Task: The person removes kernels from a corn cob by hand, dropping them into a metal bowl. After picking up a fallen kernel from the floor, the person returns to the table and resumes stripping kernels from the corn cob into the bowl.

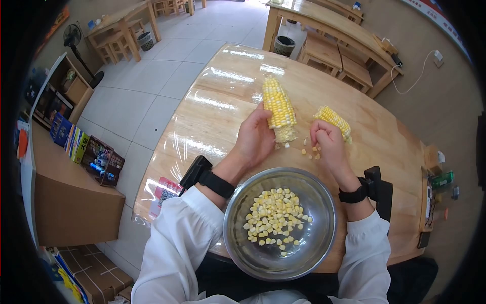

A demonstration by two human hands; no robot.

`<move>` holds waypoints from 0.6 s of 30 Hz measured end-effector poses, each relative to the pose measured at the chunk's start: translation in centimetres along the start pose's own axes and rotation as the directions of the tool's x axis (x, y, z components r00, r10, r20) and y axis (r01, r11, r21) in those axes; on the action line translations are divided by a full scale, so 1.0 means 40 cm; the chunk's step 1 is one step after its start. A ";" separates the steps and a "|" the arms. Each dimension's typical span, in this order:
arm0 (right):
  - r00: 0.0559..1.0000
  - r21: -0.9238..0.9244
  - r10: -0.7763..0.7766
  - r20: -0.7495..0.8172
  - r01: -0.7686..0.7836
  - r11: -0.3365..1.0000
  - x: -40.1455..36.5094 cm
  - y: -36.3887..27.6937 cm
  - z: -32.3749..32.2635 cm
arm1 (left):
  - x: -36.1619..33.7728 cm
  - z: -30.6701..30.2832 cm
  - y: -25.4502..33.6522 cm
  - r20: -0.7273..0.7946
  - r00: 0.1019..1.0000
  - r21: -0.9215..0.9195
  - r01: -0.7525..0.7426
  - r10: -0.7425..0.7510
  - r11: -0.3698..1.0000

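My left hand (254,137) is closed round a corn cob (277,103), held tilted above the wooden table, its lower end stripped of kernels. To the right, my right hand (328,143) has its fingers curled; whatever they may hold is hidden. Just behind that hand a second, shorter cob piece (334,120) lies on the table. A few loose kernels (310,152) are scattered between my hands. Nearest my body stands a steel bowl (320,240) with many loose yellow and white kernels (276,215) in its bottom.
The glossy wooden table (202,126) carries a printed card (164,195) at its left edge. At the right edge are a wooden tray (424,207) and a green can (442,180). Beyond are another table (329,23), stools and a bin (284,46).
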State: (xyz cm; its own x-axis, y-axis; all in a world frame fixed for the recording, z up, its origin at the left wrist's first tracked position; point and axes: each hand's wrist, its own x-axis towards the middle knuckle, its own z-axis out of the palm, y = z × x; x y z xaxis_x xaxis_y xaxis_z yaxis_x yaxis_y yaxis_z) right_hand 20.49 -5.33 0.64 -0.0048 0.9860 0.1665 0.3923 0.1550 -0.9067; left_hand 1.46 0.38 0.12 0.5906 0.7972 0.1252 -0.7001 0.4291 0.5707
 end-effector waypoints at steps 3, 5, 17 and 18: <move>0.999 0.113 -0.016 -0.044 0.021 0.993 0.003 -0.015 0.012 | 0.003 0.011 -0.007 -0.021 1.000 0.043 -0.020 0.021 0.999; 0.995 0.208 0.050 -0.089 -0.030 0.978 0.002 -0.043 0.031 | 0.003 0.018 -0.011 -0.028 0.999 0.094 -0.030 0.033 0.995; 0.912 0.196 0.311 0.269 -0.368 0.909 -0.004 -0.058 0.020 | 0.008 0.008 -0.007 -0.034 0.984 0.310 -0.157 0.176 0.938; 0.912 0.218 0.301 0.279 -0.366 0.905 -0.005 -0.065 0.021 | 0.005 0.011 -0.006 -0.049 0.981 0.325 -0.161 0.187 0.932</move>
State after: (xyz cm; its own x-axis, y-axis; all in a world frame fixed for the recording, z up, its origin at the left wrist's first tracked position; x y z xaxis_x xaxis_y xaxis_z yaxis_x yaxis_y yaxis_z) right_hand 18.70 -5.87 2.64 -0.1427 0.9628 -0.2293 0.1558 -0.2069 -0.9659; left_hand 1.94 0.25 0.38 0.4290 0.8831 0.1900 -0.6172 0.1330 0.7755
